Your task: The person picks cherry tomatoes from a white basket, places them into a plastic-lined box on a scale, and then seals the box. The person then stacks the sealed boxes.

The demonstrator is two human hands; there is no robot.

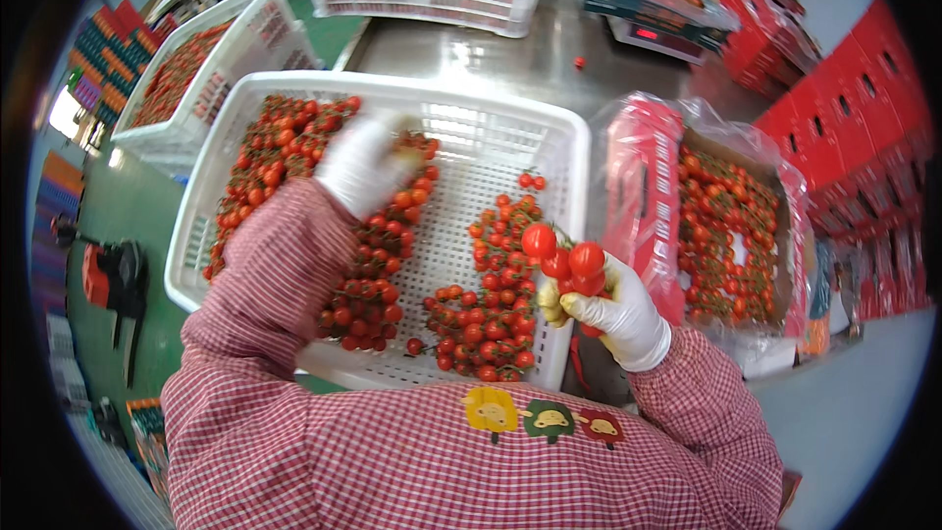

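My left hand (372, 162), in a white glove and blurred, is over the vine cherry tomatoes (287, 136) heaped in the left part of a white perforated plastic crate (578, 162). Whether its fingers hold anything cannot be made out. In my right hand (614, 316), gloved with yellowed fingertips, is a truss of larger red tomatoes (586, 259), held above the crate's right rim. More cherry tomatoes on the vine (486, 324) lie below and left of that hand. A red cardboard box (640, 199) lined with clear plastic stands to the right, part filled with cherry tomatoes (725, 235).
Two more white crates (419, 0) (199, 88) of tomatoes stand beyond and at the left. A filled box sits on a scale (655, 37) on the steel table (508, 62). Stacked red boxes (846, 103) line the right side. A pallet jack (114, 280) is on the green floor.
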